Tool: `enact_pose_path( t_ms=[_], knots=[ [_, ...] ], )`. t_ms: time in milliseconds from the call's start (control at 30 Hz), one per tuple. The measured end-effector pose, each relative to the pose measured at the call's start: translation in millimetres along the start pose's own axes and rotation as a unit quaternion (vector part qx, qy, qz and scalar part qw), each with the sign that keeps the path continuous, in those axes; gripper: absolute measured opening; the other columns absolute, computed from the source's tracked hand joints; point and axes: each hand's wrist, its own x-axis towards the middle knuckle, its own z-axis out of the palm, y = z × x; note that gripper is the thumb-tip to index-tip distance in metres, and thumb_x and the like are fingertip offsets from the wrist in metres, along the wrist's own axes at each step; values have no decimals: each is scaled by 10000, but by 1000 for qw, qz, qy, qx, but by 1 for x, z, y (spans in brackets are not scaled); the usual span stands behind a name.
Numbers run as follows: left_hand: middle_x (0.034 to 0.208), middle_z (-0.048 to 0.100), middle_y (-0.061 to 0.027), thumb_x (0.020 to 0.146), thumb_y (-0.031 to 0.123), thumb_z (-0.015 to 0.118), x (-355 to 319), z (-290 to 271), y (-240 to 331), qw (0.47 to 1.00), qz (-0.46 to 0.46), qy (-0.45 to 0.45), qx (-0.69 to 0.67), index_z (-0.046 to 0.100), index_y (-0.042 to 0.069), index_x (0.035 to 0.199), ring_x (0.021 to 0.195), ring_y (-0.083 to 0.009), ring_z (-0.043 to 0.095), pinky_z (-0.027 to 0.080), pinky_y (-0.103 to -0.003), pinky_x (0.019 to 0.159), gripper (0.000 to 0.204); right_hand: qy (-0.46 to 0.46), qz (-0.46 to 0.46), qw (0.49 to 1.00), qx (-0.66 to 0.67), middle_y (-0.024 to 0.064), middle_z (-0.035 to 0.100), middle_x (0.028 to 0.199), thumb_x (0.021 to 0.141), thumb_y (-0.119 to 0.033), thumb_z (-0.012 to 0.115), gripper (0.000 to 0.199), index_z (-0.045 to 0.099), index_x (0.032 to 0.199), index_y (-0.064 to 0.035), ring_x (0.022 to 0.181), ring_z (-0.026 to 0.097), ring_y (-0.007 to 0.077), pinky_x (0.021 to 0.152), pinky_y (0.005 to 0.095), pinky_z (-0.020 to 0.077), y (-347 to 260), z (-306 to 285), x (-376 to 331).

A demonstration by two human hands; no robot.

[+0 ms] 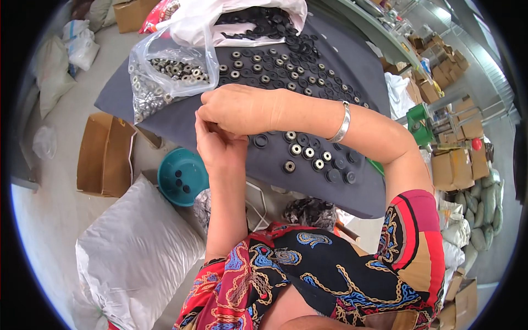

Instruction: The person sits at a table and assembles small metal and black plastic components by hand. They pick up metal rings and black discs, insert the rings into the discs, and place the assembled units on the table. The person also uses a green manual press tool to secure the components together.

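Over the near left part of the cloth-covered table [275, 169], my two hands meet. My right hand [237, 107] bends across on top with its fingers curled down. Just below it, my left hand [219, 147] is closed, its fingers tucked against the right. Whatever they hold between them is hidden. Close beyond my hands stands a clear plastic bag [144, 59] with small metal bearings [184, 71] in it. Many round black plastic pieces [349, 177] lie in rows on the cloth. Several carry a metal bearing [318, 164] in the middle.
A white bag [192, 25] spills loose black pieces [269, 22] at the table's far side. On the floor to the left are a teal basin [168, 170] with 3 black pieces, a cardboard box [102, 154] and a large white sack [137, 242]. Boxes [452, 170] are stacked at right.
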Motion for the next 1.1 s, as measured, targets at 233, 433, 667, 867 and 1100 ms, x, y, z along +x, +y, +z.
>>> enact_pose_path(
  t_ms=[233, 433, 667, 867, 1100],
  knots=[
    [931, 629, -29, 995, 299, 411, -7, 18, -6, 998, 9, 39, 50, 565, 89, 1060, 755, -154, 594, 436, -276, 517, 268, 133, -40, 989, -50, 100, 616, 855, 694, -79, 650, 248, 624, 934, -20, 823, 617, 278, 712, 357, 512, 6, -3, -20],
    [777, 579, -43, 985, 287, 473, -2, 0, 0, 990, -45, -76, 107, 548, 50, 1002, 630, -134, 540, 340, -221, 454, 249, 238, 30, 970, -23, 83, 651, 836, 678, -67, 672, 464, 589, 1134, -46, 835, 623, 268, 740, 363, 511, 9, 0, -21],
    [645, 531, -35, 939, 213, 559, -12, 13, 6, 982, 16, -30, 187, 573, 25, 919, 508, -111, 487, 264, -209, 389, 189, 200, 43, 964, 170, 134, 658, 902, 718, -78, 659, 371, 607, 1079, -12, 837, 641, 287, 737, 363, 514, 3, -7, -26],
    [593, 509, -5, 905, 159, 607, -8, 12, 11, 949, 83, -25, 303, 588, 42, 812, 421, -80, 428, 236, -203, 370, 151, 212, 33, 975, 50, 144, 603, 867, 751, -85, 627, 198, 645, 927, 3, 801, 609, 317, 725, 387, 499, 2, -6, -34],
    [693, 551, -32, 915, 127, 553, -13, 16, 20, 947, 152, -11, 284, 610, 5, 912, 487, -99, 465, 263, -213, 392, 134, 208, 86, 972, 61, 150, 599, 876, 729, -60, 632, 191, 631, 910, 1, 814, 606, 324, 719, 391, 495, -2, 2, -47]
  ],
)
